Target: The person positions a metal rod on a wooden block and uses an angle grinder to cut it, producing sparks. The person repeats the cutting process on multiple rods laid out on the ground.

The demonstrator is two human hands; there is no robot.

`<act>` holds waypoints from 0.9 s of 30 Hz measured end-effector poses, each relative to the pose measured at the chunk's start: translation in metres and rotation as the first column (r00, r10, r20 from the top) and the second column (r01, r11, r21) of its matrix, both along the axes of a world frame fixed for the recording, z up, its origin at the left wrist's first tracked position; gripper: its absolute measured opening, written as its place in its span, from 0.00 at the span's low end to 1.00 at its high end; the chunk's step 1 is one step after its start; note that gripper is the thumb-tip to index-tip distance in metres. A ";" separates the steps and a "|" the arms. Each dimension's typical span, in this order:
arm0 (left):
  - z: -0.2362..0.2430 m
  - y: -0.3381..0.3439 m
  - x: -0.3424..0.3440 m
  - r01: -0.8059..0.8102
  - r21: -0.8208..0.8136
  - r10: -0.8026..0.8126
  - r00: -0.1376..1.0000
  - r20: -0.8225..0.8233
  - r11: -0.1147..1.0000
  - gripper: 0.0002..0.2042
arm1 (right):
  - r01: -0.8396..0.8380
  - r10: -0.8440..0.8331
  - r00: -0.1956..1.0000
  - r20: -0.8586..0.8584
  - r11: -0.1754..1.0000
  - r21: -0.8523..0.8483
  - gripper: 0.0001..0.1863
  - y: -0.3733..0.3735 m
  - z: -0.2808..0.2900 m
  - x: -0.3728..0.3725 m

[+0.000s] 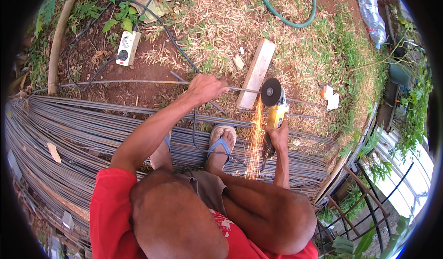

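My left hand (206,89) is closed around a thin steel rod (159,81) that runs sideways across a wooden block (256,74). In my right hand (278,135) is a yellow angle grinder (277,116), gripped by its body. Its dark cutting disc (271,92) meets the rod just past the block's right side. A stream of orange sparks (256,141) sprays from the contact toward my feet. Beneath me lies a wide bundle of steel rods (83,125), with my sandalled foot (221,143) on it.
A white power strip (128,48) with a black plug lies at the upper left, and a black cable (173,35) loops from there toward my left arm. A green hose (302,24) curves at the top. Upper right is a plastic bottle (372,19); a metal frame (364,199) stands lower right.
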State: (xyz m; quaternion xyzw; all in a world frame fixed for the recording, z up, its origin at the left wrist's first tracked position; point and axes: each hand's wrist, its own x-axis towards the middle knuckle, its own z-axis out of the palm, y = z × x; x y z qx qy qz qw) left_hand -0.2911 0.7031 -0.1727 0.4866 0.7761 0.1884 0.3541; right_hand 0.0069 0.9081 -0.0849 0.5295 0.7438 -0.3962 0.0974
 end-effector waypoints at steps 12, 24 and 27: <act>0.004 -0.001 -0.002 0.031 -0.026 -0.031 0.999 -0.026 0.999 0.20 | -0.042 0.042 0.999 0.034 0.999 -0.006 0.38 -0.018 0.021 0.003; 0.002 0.000 -0.001 0.021 -0.042 -0.021 1.000 -0.010 0.999 0.19 | 0.003 -0.002 0.999 0.041 0.999 -0.033 0.41 -0.005 0.004 0.003; -0.002 -0.003 -0.001 0.021 0.002 -0.021 0.999 -0.034 1.000 0.18 | -0.011 0.014 0.997 0.081 0.999 -0.030 0.43 -0.009 0.005 0.012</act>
